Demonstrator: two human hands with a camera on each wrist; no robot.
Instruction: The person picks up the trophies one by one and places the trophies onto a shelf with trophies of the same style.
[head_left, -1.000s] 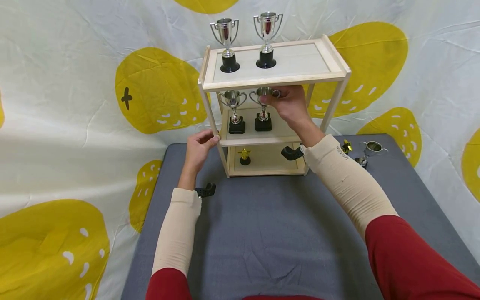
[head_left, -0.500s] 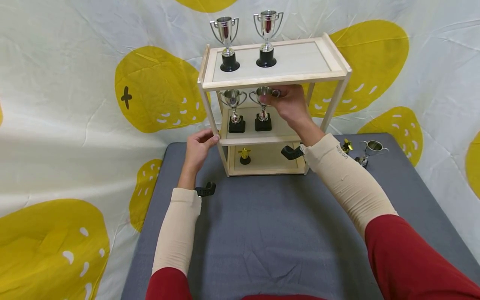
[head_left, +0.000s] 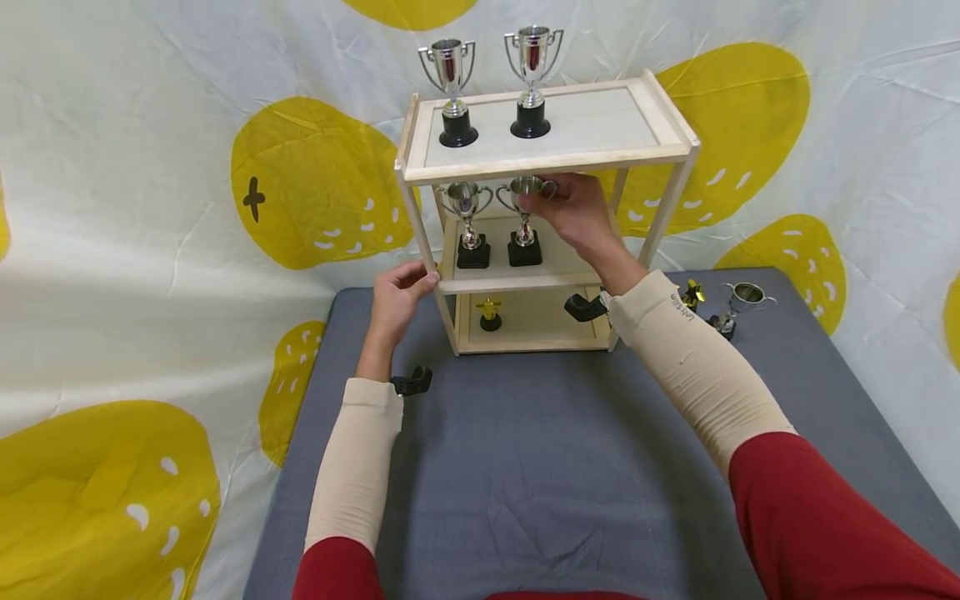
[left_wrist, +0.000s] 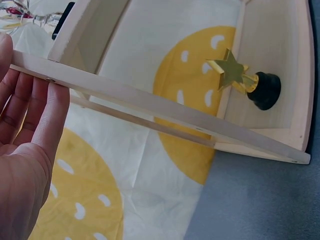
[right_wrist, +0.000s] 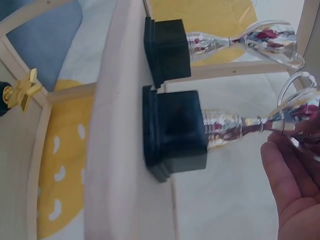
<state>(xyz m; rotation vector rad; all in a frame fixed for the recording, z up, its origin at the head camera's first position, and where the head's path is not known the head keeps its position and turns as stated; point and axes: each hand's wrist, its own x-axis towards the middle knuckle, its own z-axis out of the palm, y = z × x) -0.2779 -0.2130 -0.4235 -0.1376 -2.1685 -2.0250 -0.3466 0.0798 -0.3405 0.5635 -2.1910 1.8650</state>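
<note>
On the middle level of a wooden shelf rack [head_left: 547, 158], my right hand [head_left: 577, 212] pinches a silver trophy cup [head_left: 524, 218] by its bowl and right handle. Its square black base [right_wrist: 180, 131] stands on the shelf board. A matching silver trophy [head_left: 468, 218] is just to its left. My left hand [head_left: 397, 296] grips the rack's front left post [left_wrist: 125, 95], thumb on one side and fingers on the other, level with the middle board. A gold star trophy [left_wrist: 230, 72] with a round black base stands on the bottom level.
Two taller silver trophies [head_left: 531, 83] stand on the top shelf, above my right hand. Right of the rack, partly behind my right forearm, another silver cup [head_left: 746, 297] and a gold star trophy [head_left: 693, 293] rest on the grey cloth [head_left: 495, 467]. A patterned curtain [head_left: 150, 208] hangs behind.
Hardly anything differs. Both hands keep their places on the trophy and the post, and the head view has shifted only slightly.
</note>
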